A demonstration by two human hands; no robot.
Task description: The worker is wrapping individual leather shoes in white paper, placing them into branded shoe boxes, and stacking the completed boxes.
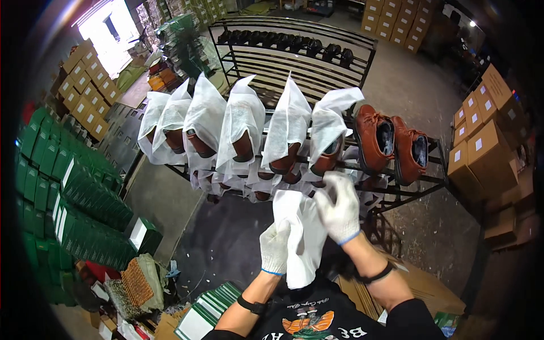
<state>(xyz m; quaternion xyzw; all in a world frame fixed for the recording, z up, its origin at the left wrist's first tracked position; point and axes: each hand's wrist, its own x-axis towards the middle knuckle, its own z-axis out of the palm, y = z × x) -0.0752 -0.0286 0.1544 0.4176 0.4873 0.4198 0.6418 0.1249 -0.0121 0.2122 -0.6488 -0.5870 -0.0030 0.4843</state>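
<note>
My left hand [274,248], in a white knit glove, is closed on a white cloth shoe bag [304,249] that hangs in front of my chest. My right hand [340,207], gloved the same way and a little blurred, is raised at the bag's right side with thumb and fingers apart. Whether it touches the bag I cannot tell. Just beyond it, a pair of uncovered brown leather shoes [374,139] rests on the rack's right end. To their left, several brown shoes sit partly inside white bags [242,116], heels or toes poking out below.
The black metal rack [436,164] spans ahead, with more bagged shoes on a lower level. Behind it, another rack [294,28] carries black shoes. Green shoeboxes [90,215] are stacked left; cardboard cartons [481,153] stand right. Cloth bundles [136,283] and open green boxes [209,309] lie near.
</note>
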